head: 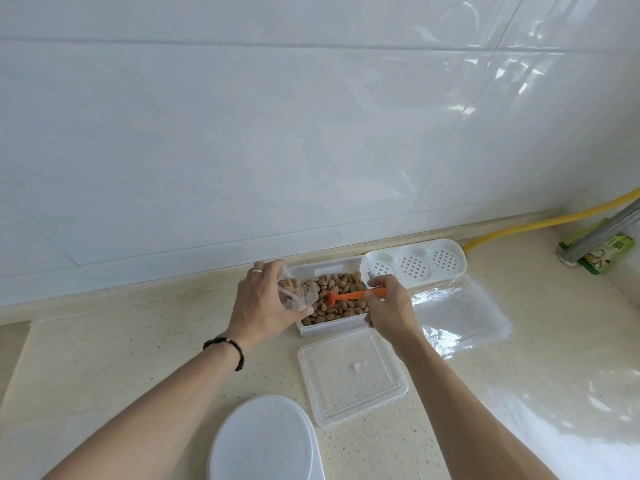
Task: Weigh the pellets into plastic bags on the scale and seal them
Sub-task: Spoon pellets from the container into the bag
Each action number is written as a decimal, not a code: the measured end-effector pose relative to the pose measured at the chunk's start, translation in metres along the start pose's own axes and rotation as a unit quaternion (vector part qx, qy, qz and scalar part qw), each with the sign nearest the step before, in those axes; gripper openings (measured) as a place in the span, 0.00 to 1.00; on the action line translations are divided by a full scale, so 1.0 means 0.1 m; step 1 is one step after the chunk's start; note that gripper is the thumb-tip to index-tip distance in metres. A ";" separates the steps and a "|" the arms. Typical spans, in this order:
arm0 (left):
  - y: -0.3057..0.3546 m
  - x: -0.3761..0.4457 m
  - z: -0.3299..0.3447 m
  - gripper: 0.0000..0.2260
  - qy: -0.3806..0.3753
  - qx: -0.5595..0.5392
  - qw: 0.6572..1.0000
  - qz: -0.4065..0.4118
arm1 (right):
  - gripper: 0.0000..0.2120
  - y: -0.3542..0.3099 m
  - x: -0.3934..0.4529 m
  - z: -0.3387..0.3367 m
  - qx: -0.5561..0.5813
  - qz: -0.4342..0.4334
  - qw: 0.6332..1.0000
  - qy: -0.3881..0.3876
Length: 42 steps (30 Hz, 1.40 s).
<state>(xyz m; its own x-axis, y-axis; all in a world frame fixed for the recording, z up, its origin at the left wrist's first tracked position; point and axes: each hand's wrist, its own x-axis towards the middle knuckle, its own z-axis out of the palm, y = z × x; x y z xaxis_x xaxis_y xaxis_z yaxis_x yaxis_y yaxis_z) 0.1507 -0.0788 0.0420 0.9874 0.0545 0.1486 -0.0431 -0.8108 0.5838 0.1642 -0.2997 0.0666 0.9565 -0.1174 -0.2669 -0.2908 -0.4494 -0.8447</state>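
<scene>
A clear rectangular tub point(304, 270) full of brown pellets point(341, 284) stands on the counter near the wall. My left hand point(258, 304) grips a small clear plastic bag point(299, 294) with some pellets in it, held at the tub's left end. My right hand point(388, 306) pinches the handle of an orange scoop point(349, 295), whose head lies over the pellets. A white round scale point(263, 441) sits at the near edge.
The tub's clear lid point(349, 375) lies on the counter in front of the tub. A stack of empty clear bags point(460, 313) lies to the right. A white perforated tray point(414, 261) rests by the wall, with a yellow hose point(540, 223) and a green packet point(613, 252) farther right.
</scene>
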 end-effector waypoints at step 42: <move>0.67 -0.21 -0.27 0.40 0.001 -0.192 0.978 -0.081 | 0.07 -0.73 -0.98 -0.63 -0.046 -0.306 0.947 0.086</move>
<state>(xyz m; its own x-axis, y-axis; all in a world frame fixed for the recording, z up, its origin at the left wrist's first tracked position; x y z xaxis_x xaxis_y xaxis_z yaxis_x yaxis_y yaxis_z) 0.1225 -0.1186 0.1000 0.9857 0.1652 0.0316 0.0586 -0.5137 0.8560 0.0934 -0.3107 0.1837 0.9369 0.0518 0.3457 0.3149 -0.5544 -0.7704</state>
